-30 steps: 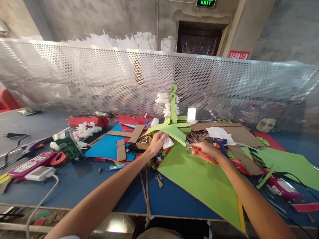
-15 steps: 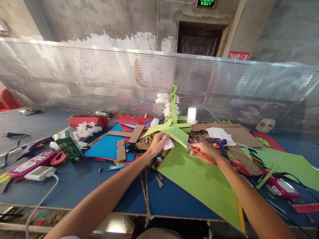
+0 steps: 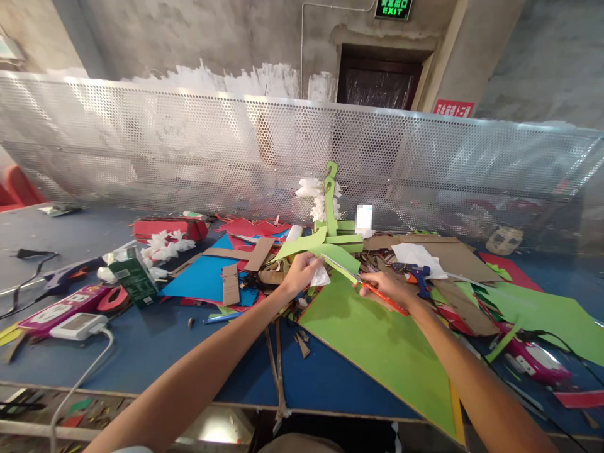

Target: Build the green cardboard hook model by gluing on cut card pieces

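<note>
My left hand point(image 3: 299, 274) pinches a small white piece of paper point(image 3: 321, 275) against a loose green paper strip point(image 3: 337, 257), lifted just above the table. My right hand point(image 3: 384, 287) grips orange-handled scissors point(image 3: 377, 294), their blades reaching up and left into that green strip close to the left fingers. Under both hands lies a large green cardboard sheet point(image 3: 384, 349). Behind them stands an upright green cardboard figure point(image 3: 329, 200) with white paper tufts.
A blue table point(image 3: 155, 349) holds blue card point(image 3: 202, 277), brown cardboard strips point(image 3: 229, 283), red pieces point(image 3: 163, 228), a green box point(image 3: 133, 283), a blue glue gun point(image 3: 418, 274) and a power strip point(image 3: 78, 325) with cable. A perforated metal screen point(image 3: 189, 151) closes the back.
The scissor blades have crept slightly further left along the green strip, and the left hand has shifted a little with the paper. The view has tilted marginally.
</note>
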A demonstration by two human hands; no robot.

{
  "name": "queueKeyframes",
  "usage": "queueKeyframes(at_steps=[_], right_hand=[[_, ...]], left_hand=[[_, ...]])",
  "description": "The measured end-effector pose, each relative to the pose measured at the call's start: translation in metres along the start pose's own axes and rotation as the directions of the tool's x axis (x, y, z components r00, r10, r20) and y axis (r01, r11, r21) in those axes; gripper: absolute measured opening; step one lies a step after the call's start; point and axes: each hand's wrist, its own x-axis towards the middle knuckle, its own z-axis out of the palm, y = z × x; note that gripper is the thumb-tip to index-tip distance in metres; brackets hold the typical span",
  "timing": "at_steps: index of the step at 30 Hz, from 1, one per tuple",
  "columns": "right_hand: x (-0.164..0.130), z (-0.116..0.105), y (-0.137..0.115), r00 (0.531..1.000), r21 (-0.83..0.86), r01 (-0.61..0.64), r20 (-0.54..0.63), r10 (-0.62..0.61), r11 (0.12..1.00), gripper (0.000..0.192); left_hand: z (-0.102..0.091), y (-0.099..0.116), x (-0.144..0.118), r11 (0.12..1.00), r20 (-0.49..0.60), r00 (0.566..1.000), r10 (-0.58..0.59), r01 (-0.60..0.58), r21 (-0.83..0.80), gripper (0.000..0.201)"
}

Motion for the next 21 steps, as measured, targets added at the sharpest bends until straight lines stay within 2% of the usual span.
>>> queueKeyframes(at_steps=[6, 12, 17, 21], right_hand=[[-0.002, -0.005, -0.005, 0.996, -0.016, -0.093, -0.008, 0.092, 0.996, 0.059], [-0.002, -0.006, 0.002, 0.998, 0.007, -0.061, 0.001, 0.061, 0.998, 0.054], [-0.002, -0.004, 0.007, 1.0, 0.032, -0.018, 0.014, 0.017, 0.999, 0.064], [0.0, 0.001, 0.012, 0.999, 0.066, 0.027, 0.04, -0.029, 0.997, 0.069]], left_hand=[[0.001, 0.001, -0.001, 0.999, 0.029, 0.999, -0.015, 0.016, -0.033, 0.043], [-0.004, -0.007, 0.003, 1.0, -0.054, 0.998, 0.029, -0.029, -0.001, 0.041], [-0.004, -0.013, 0.006, 1.0, -0.054, 0.999, 0.008, -0.009, -0.013, 0.043], [-0.001, -0.01, 0.003, 0.999, -0.027, 0.999, -0.023, 0.022, -0.034, 0.047]])
